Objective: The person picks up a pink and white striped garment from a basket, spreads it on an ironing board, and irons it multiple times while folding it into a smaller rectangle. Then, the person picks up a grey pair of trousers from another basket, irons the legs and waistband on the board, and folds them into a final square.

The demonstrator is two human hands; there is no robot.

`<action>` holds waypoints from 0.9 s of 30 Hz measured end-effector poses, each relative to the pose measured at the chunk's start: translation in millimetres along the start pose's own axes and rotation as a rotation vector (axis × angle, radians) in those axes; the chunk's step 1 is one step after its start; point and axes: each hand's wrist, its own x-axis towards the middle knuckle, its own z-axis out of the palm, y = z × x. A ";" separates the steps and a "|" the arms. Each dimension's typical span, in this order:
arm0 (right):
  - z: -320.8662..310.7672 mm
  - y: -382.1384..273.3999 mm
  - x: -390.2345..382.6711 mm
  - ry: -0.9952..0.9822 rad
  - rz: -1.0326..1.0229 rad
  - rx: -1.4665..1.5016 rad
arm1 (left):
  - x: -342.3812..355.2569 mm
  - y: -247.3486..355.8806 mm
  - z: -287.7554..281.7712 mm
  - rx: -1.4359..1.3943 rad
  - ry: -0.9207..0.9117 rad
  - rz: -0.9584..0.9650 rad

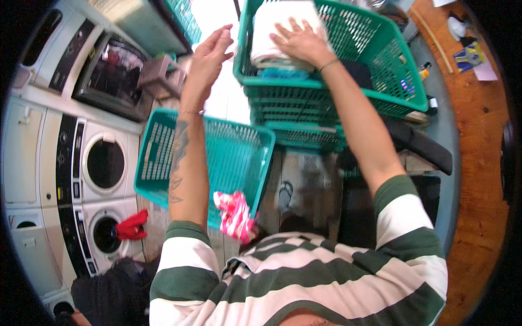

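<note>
My right hand (304, 43) lies flat with fingers spread on a folded white cloth (283, 22). That cloth tops a small stack with a bright blue folded piece (283, 73) at the bottom. The stack sits at the left end of a green plastic laundry basket (383, 98), beside some dark fabric (356, 73). Just left of this basket, my left hand (213, 50) hangs in the air, fingers loosely bent and apart, with nothing visible in it. Under my left forearm is a lower green basket (234, 155), with a pink and white striped cloth (235, 214) over its near edge.
Washing machines and dryers (106, 163) line the left side; red cloth (132, 225) hangs from one door. A greyish stool (162, 76) stands near them. More green baskets (296, 111) are stacked beneath the upper one. A wooden surface (478, 136) runs along the right.
</note>
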 end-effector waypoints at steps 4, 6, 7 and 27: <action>-66.3 -53.2 -57.3 0.171 0.042 -0.167 | -124.9 -18.4 -85.6 0.009 -0.070 -0.107; -57.6 -106.2 -81.0 0.327 0.132 0.555 | -219.8 -50.1 -127.6 0.121 -0.039 -0.293; -51.2 -136.0 -132.5 0.193 0.063 0.670 | -272.3 -66.4 -132.8 0.235 -0.019 -0.452; -207.2 -347.4 -472.6 -0.023 1.108 1.385 | -315.2 -27.3 -118.3 -0.381 -0.630 -0.036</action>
